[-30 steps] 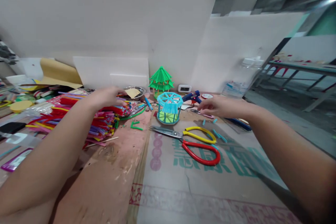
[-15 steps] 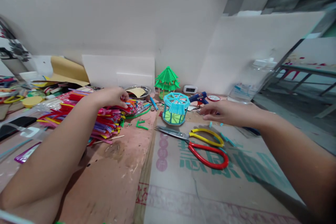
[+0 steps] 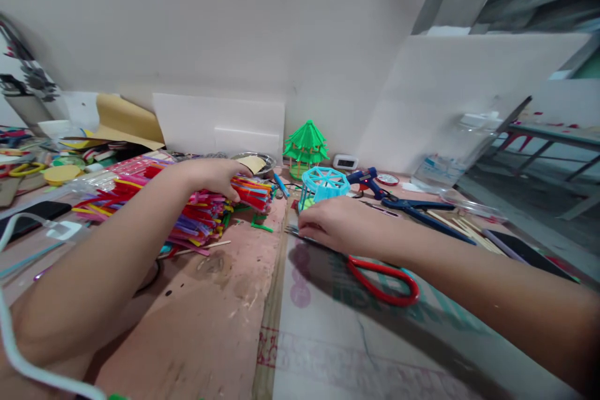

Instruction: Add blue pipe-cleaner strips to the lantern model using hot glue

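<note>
My left hand (image 3: 213, 176) is over a heap of coloured pipe cleaners (image 3: 197, 219), thumb and fingers apart around a red-orange bundle (image 3: 254, 192); some fingertips are hidden. My right hand (image 3: 335, 225) is just above the blades of large scissors, fingers loosely bent and nothing visible in them. The scissors' red handle (image 3: 387, 284) shows, while the yellow one is hidden behind my hand. Beyond that hand stands a light-blue octagonal frame model (image 3: 325, 181), its lower part covered. A green model pavilion with a tiered roof (image 3: 307, 144) stands behind it.
At the back are a blue glue gun (image 3: 368, 181), a small white digital clock (image 3: 345, 162) and a metal dish (image 3: 267, 164). Blue-handled pliers (image 3: 431, 215) and thin sticks lie right. A clear plastic jar (image 3: 445, 156) is farther right. A white cable (image 3: 28, 362) crosses the lower left.
My right hand has swung left and down, from beside the blue model to over the scissors' blades. My left hand stays at the pipe cleaners. The view has turned slightly.
</note>
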Available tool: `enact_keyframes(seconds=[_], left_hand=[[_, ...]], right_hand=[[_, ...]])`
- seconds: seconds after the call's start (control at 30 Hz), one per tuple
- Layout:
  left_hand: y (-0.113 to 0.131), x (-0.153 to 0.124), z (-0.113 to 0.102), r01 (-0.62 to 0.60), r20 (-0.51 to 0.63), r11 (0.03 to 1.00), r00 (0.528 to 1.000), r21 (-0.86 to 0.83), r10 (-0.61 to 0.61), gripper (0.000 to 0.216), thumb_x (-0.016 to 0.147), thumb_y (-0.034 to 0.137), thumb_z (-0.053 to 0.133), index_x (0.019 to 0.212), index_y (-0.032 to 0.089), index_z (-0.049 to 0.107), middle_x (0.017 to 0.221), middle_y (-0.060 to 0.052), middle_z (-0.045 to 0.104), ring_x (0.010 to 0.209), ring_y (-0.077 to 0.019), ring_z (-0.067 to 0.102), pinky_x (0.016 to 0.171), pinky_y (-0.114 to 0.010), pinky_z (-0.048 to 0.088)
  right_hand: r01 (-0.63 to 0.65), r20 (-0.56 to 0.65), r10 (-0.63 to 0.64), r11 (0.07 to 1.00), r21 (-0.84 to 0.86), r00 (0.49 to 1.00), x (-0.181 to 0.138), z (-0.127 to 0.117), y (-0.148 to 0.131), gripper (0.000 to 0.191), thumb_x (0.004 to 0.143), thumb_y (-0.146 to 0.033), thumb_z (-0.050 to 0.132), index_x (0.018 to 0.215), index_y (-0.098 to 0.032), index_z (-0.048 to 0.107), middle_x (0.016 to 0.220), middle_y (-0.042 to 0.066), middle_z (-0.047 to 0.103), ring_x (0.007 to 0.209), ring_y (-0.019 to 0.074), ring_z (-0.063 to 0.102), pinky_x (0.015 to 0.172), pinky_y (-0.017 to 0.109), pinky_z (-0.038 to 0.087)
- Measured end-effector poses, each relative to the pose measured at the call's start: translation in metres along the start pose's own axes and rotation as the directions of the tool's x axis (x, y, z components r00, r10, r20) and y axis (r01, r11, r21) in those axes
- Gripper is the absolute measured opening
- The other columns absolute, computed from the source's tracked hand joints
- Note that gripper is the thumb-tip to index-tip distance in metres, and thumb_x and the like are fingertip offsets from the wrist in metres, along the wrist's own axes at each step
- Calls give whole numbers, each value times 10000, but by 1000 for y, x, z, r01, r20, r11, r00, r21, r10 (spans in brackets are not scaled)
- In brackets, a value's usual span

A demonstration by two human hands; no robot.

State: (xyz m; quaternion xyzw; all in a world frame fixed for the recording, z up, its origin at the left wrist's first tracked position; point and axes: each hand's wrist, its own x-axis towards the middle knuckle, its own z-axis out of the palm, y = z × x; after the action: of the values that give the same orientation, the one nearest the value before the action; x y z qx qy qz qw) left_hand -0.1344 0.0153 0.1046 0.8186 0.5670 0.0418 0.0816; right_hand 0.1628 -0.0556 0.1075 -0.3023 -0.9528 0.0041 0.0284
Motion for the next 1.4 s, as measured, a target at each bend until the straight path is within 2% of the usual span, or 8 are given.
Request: enact_keyframes(seconds=[0.07,0.13,0.23,0.43,0.73,1.1,1.27,1.4], left_hand=[[-11,-1,15,-34,-42,998,998,44,36,669,584,338,779,1239,241,681,1207,-100,715,1023,-328,664,845,-336,492],[-16,-4,30,-80,-152,996,985,33,84,505,680,329,695,1165,191,701,1166,-129,718,1034,-339,658,881,-365,491],[-19,-11,45,-138,-225,987,967,-79,117,454,775,301,572,1206,178,647,1229,-117,687,1115,-305,631,955,-365,478],[-23,-20,43,-292,-254,906,942,-306,218,429,913,465,448,1180,176,619,1226,-94,680,1144,-269,608,1052,-379,438],[-21,-23,44,-301,-268,921,934,-245,234,440,911,456,473,1213,156,587,1231,-128,659,1135,-284,606,1000,-377,458],[-24,-21,47,-293,-270,929,935,-227,229,393,924,400,480,1208,161,611,1231,-120,672,1132,-279,612,1026,-385,440],[-23,-23,46,-297,-256,928,937,-225,238,457,931,439,480,1273,156,585,1273,-125,656,1149,-282,605,1035,-399,439],[-24,-22,47,-287,-253,937,939,-200,233,439,919,425,491,1249,154,594,1258,-126,665,1131,-289,613,1014,-400,454]], right_hand=[[-37,-25,37,999,9,999,15,1,-2,170,935,-251,567,846,-227,710,809,46,732,667,169,603,562,288,292],[-88,-131,94,995,54,987,30,2,-1,143,918,-231,582,855,-224,709,794,39,723,652,159,583,568,281,294],[-100,-304,155,977,188,940,50,8,0,89,891,-201,612,884,-219,699,777,19,706,654,143,573,597,262,326],[24,-460,183,912,409,869,77,30,-4,54,899,-195,619,897,-207,672,795,9,692,699,137,582,637,248,385],[68,-598,249,887,457,762,97,46,-7,130,939,-288,588,947,-212,693,855,38,726,756,170,627,681,279,445],[100,-534,226,853,513,814,93,42,-11,132,889,-225,666,913,-193,792,894,48,758,807,165,657,741,276,478],[25,-368,331,712,702,869,96,38,-10,150,870,-180,646,900,-144,789,734,21,716,630,121,609,607,236,463],[-17,-205,390,497,868,898,100,30,-9,133,861,-121,633,799,-132,751,573,-18,648,487,89,563,504,204,458]])
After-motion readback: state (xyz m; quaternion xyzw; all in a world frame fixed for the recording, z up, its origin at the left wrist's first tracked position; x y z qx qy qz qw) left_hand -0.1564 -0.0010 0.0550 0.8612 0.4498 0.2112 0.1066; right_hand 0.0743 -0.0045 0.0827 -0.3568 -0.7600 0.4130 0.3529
